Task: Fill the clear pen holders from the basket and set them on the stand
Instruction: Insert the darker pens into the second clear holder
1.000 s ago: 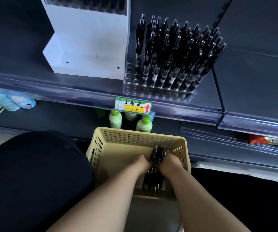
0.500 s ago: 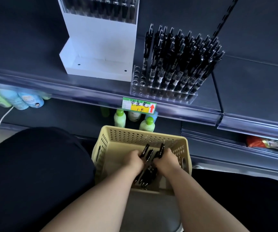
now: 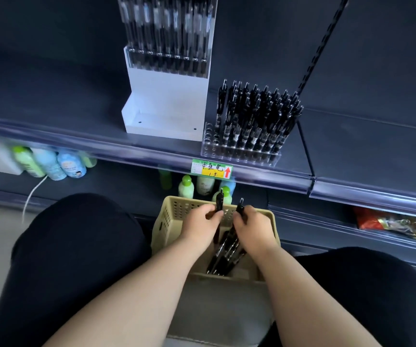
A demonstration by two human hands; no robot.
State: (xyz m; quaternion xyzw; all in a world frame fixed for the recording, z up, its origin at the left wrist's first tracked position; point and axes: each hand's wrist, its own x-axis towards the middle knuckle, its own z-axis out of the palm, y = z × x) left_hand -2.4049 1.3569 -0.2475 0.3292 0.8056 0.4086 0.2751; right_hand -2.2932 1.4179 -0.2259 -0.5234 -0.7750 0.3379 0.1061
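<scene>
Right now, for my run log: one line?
left hand: grips pen | right hand: grips second pen | both over basket | clear holder: partly filled

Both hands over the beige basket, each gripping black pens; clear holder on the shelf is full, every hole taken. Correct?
Not full. The head view shows empty holes at the left end of the clear holder; the rest is filled. Otherwise right: left hand and right hand each grip black pens over the beige basket, holder on the shelf.

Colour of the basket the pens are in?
Pale yellow plastic with perforated walls; the basket shows only in the head view.
</scene>
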